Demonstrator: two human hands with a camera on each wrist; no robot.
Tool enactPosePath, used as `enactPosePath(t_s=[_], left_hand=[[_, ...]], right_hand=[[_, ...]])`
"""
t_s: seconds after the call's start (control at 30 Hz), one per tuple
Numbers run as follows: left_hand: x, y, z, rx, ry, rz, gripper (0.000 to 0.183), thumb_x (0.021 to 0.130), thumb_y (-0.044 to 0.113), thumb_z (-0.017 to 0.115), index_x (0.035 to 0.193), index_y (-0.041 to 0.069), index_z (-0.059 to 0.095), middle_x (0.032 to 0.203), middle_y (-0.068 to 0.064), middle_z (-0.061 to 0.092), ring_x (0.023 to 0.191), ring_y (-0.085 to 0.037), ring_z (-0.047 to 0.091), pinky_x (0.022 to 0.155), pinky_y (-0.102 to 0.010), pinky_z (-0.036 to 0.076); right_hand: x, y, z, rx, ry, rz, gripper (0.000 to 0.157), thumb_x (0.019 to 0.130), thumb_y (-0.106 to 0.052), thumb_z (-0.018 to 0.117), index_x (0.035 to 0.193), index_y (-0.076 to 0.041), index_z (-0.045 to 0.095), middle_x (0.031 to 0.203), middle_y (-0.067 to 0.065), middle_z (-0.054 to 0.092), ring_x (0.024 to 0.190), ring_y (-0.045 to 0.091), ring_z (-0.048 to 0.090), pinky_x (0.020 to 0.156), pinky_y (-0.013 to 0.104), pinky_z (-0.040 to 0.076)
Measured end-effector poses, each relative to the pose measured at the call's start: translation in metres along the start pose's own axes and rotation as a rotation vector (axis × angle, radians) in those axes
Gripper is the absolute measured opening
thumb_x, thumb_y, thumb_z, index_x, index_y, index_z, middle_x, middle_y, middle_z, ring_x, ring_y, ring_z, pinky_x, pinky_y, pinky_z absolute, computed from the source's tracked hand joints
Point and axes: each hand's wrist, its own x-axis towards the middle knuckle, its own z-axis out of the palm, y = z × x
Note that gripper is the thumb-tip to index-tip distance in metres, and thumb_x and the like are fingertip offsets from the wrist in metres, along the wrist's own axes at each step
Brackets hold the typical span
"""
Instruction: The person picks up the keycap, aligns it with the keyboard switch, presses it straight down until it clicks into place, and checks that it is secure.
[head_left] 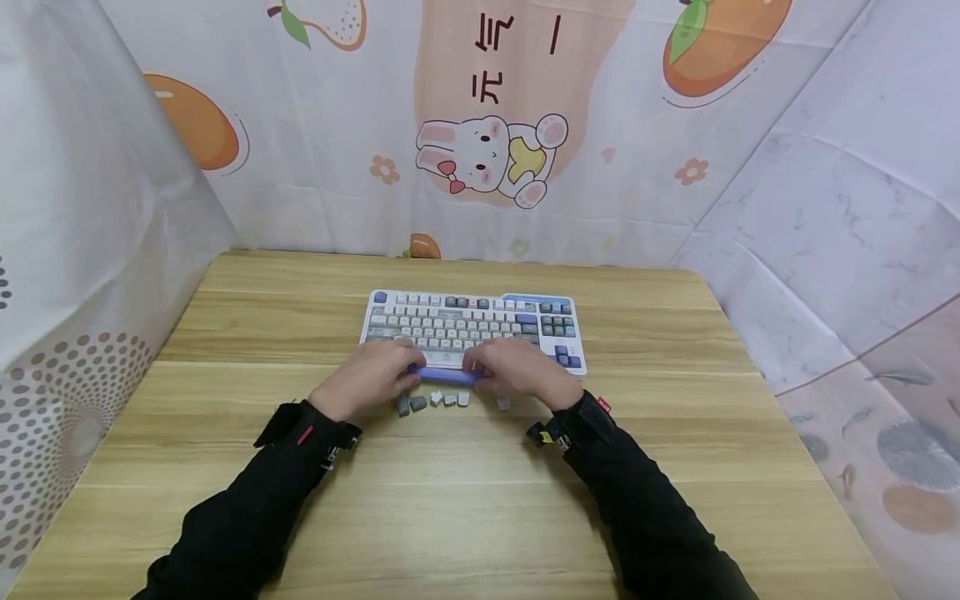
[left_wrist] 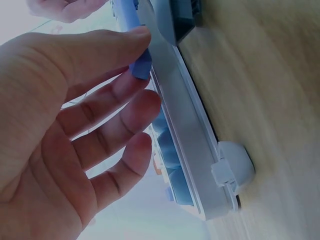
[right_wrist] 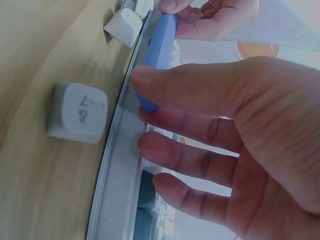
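A long blue-purple spacebar keycap (head_left: 447,375) lies across the front edge of a white keyboard (head_left: 450,323) with white, grey and purple keys. My left hand (head_left: 372,375) pinches its left end between thumb and index finger, the other fingers lightly bent along the keyboard's front. At the opposite end, my right hand (head_left: 519,368) pinches the same spacebar (right_wrist: 162,45) with thumb and index finger. In the right wrist view, a loose white keycap (right_wrist: 84,112) marked with a 7 lies on the table beside the right hand.
Several loose grey and white keycaps (head_left: 436,399) lie on the wooden table (head_left: 450,500) in front of the keyboard. Behind the table hangs a printed curtain (head_left: 315,167). A keyboard foot (left_wrist: 234,167) shows in the left wrist view.
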Motion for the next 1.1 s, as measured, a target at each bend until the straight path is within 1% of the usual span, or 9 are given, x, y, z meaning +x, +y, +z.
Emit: enactPosePath(t_s=[0.1, 0.2, 0.4, 0.47, 0.6, 0.67, 0.77, 0.9, 1.1], left_hand=[[0.001, -0.001, 0.000, -0.001, 0.017, -0.007, 0.016, 0.092, 0.015, 0.076, 0.108, 0.010, 0.076, 0.096, 0.000, 0.066, 0.080, -0.013, 0.057, 0.070, -0.031, 0.049], [0.003, -0.003, -0.002, -0.011, 0.026, -0.012, 0.019, 0.093, 0.016, 0.075, 0.111, 0.011, 0.075, 0.102, -0.001, 0.068, 0.088, -0.014, 0.062, 0.078, -0.033, 0.052], [0.010, -0.008, -0.008, -0.031, 0.090, 0.000, 0.018, 0.094, 0.014, 0.074, 0.111, 0.008, 0.076, 0.106, -0.005, 0.071, 0.097, -0.020, 0.067, 0.087, -0.039, 0.054], [0.012, -0.009, -0.009, -0.026, 0.108, -0.005, 0.017, 0.094, 0.013, 0.075, 0.110, 0.007, 0.076, 0.106, -0.006, 0.072, 0.096, -0.021, 0.067, 0.087, -0.040, 0.054], [0.015, -0.010, -0.006, -0.006, 0.093, -0.018, 0.017, 0.095, 0.015, 0.074, 0.110, 0.008, 0.076, 0.107, -0.005, 0.071, 0.097, -0.021, 0.066, 0.087, -0.040, 0.053], [0.017, -0.009, -0.002, -0.005, 0.089, -0.009, 0.017, 0.095, 0.016, 0.074, 0.110, 0.008, 0.076, 0.107, -0.004, 0.071, 0.097, -0.021, 0.066, 0.087, -0.040, 0.053], [0.020, -0.008, 0.002, -0.004, 0.116, 0.018, 0.016, 0.095, 0.015, 0.074, 0.109, 0.008, 0.077, 0.105, -0.005, 0.070, 0.095, -0.021, 0.065, 0.085, -0.039, 0.053], [0.017, -0.011, 0.003, 0.009, 0.152, 0.021, 0.015, 0.092, 0.012, 0.076, 0.106, 0.007, 0.077, 0.099, -0.005, 0.069, 0.090, -0.020, 0.063, 0.080, -0.039, 0.052], [0.013, -0.015, 0.000, -0.008, 0.145, 0.014, 0.016, 0.092, 0.013, 0.076, 0.107, 0.008, 0.078, 0.099, -0.004, 0.070, 0.089, -0.020, 0.064, 0.079, -0.038, 0.053]], right_hand=[[-0.001, 0.001, -0.002, -0.014, 0.008, 0.011, 0.021, 0.090, -0.017, 0.079, 0.110, -0.016, 0.075, 0.105, -0.003, 0.074, 0.093, 0.011, 0.068, 0.081, 0.027, 0.054], [0.000, 0.002, -0.006, -0.021, 0.022, 0.030, 0.022, 0.091, -0.017, 0.078, 0.113, -0.015, 0.075, 0.109, -0.002, 0.074, 0.098, 0.013, 0.069, 0.085, 0.029, 0.054], [0.006, 0.005, -0.013, -0.047, 0.094, 0.058, 0.020, 0.090, -0.015, 0.079, 0.110, -0.015, 0.075, 0.108, -0.001, 0.074, 0.097, 0.014, 0.069, 0.083, 0.030, 0.055], [0.009, 0.005, -0.013, -0.043, 0.107, 0.062, 0.020, 0.090, -0.015, 0.078, 0.110, -0.015, 0.075, 0.109, 0.000, 0.074, 0.097, 0.015, 0.069, 0.083, 0.031, 0.055], [0.011, 0.006, -0.012, -0.022, 0.075, 0.096, 0.020, 0.092, -0.015, 0.077, 0.112, -0.014, 0.075, 0.110, -0.001, 0.074, 0.100, 0.014, 0.068, 0.087, 0.032, 0.054], [0.008, 0.007, -0.010, -0.018, 0.055, 0.123, 0.020, 0.092, -0.015, 0.077, 0.112, -0.015, 0.076, 0.110, -0.002, 0.073, 0.100, 0.013, 0.067, 0.088, 0.031, 0.054], [0.006, 0.009, -0.009, -0.027, 0.061, 0.131, 0.021, 0.091, -0.014, 0.078, 0.112, -0.016, 0.076, 0.109, -0.002, 0.073, 0.100, 0.013, 0.067, 0.087, 0.031, 0.054], [0.010, 0.010, -0.006, -0.009, 0.085, 0.094, 0.022, 0.091, -0.013, 0.077, 0.112, -0.014, 0.075, 0.111, 0.000, 0.072, 0.101, 0.014, 0.067, 0.087, 0.031, 0.054], [0.014, 0.011, -0.004, -0.006, 0.072, 0.118, 0.021, 0.093, -0.014, 0.076, 0.114, -0.015, 0.076, 0.114, 0.000, 0.070, 0.104, 0.015, 0.065, 0.089, 0.032, 0.053]])
